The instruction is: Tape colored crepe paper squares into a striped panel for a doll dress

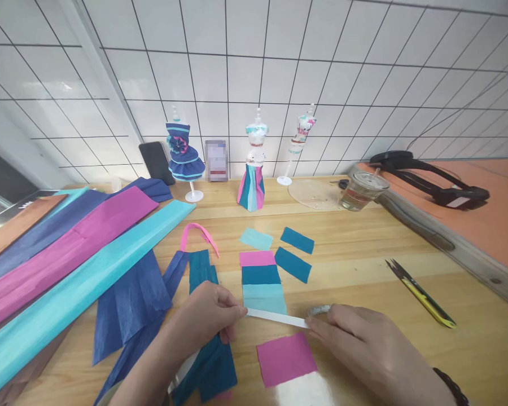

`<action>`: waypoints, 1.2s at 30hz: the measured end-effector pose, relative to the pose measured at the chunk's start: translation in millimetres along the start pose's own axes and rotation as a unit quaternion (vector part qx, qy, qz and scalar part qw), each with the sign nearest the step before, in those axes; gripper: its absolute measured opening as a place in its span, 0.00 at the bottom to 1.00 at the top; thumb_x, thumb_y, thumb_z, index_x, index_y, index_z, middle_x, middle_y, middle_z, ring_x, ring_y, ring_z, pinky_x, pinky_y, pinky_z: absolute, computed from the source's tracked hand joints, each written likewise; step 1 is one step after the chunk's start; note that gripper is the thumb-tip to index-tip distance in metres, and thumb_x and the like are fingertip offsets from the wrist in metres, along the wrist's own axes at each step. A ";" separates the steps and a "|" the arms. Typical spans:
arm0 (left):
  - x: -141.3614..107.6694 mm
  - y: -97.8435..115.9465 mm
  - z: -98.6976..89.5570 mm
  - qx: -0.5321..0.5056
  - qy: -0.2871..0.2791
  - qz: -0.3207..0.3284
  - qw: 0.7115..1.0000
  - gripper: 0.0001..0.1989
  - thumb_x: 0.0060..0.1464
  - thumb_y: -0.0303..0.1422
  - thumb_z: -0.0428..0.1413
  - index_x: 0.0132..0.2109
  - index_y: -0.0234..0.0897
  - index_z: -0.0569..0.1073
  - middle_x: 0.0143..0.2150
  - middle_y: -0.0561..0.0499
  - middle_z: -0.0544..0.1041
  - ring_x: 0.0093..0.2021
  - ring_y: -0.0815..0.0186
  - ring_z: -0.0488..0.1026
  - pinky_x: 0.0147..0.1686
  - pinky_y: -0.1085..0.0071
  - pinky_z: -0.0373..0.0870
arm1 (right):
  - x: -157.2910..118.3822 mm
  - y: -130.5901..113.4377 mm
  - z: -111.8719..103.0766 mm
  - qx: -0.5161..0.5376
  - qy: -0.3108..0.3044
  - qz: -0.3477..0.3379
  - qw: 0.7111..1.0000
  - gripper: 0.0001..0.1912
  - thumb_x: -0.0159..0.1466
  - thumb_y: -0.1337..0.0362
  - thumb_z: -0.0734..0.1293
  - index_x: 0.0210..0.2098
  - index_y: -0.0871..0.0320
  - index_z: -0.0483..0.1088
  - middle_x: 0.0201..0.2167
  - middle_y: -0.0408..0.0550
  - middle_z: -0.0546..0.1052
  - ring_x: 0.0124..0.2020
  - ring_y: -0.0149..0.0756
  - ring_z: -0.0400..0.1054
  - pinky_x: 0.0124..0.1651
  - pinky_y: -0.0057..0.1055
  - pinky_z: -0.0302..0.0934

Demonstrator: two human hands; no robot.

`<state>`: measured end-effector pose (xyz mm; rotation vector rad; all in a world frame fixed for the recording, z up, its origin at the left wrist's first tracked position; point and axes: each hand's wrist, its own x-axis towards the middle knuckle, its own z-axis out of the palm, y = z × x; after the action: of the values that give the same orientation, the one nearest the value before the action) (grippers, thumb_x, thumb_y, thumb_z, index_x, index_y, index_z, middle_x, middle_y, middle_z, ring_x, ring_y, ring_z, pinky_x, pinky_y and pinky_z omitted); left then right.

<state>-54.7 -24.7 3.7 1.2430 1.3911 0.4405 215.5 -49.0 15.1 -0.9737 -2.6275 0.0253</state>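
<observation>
White tiled wall at the far side, pale wooden table in front of it. Left hand: thumb and fingers pinched together on the left end of a white strip. Right hand: fingertips closed on the strip's right end, with a dark bracelet at the wrist. Strip is drawn straight between the hands, sloping slightly nearer toward the right, along the near edge of a three-band panel (pink, teal, light blue, far to near); whether the two touch cannot be told. Grey roll just beside the right fingers, partly hidden by them. Nearer than the strip, a pink rectangle. Beyond the panel, a loose light blue rectangle; to its right, two teal rectangles. Teal folded material lies beneath the left hand; at far left, long folded sheets in turquoise and pink. Right side of table: yellow-handled snips. Along the wall, left to right: dark phone, blue-dressed stand, second phone, striped-skirt stand, tilted stand, lidded cup.
</observation>
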 end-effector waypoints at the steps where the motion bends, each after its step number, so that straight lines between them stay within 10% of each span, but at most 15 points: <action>1: -1.0 0.8 0.4 -0.003 -0.001 -0.003 1.000 0.12 0.45 0.37 0.56 0.21 0.34 0.72 0.14 0.53 0.73 0.16 0.70 0.67 0.20 0.75 0.64 | 0.0 -0.9 -1.1 0.010 -0.001 0.008 1.000 0.13 0.67 0.69 0.55 0.37 0.57 0.70 0.22 0.42 0.69 0.22 0.28 0.63 0.24 0.24 0.59; 21: -2.5 -1.8 3.2 0.019 -0.069 -0.011 0.997 0.11 0.47 0.38 0.54 0.26 0.34 0.72 0.15 0.55 0.70 0.15 0.73 0.64 0.18 0.77 0.62 | 9.9 -7.4 -14.1 -0.056 0.065 -0.079 0.993 0.22 0.69 0.71 0.47 0.37 0.63 0.71 0.31 0.51 0.75 0.29 0.34 0.65 0.34 0.31 0.59; 36: 0.5 -4.6 4.3 0.062 -0.037 -0.055 0.996 0.10 0.46 0.37 0.54 0.24 0.35 0.68 0.15 0.54 0.72 0.16 0.69 0.68 0.18 0.76 0.63 | 2.0 -3.0 23.3 -0.140 0.052 -0.047 0.988 0.21 0.67 0.73 0.49 0.34 0.61 0.71 0.34 0.49 0.75 0.42 0.42 0.65 0.54 0.51 0.49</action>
<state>-52.7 -27.6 -1.6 1.2621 1.4329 0.2331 204.8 -47.7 -5.9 -0.9063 -2.6216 -0.4172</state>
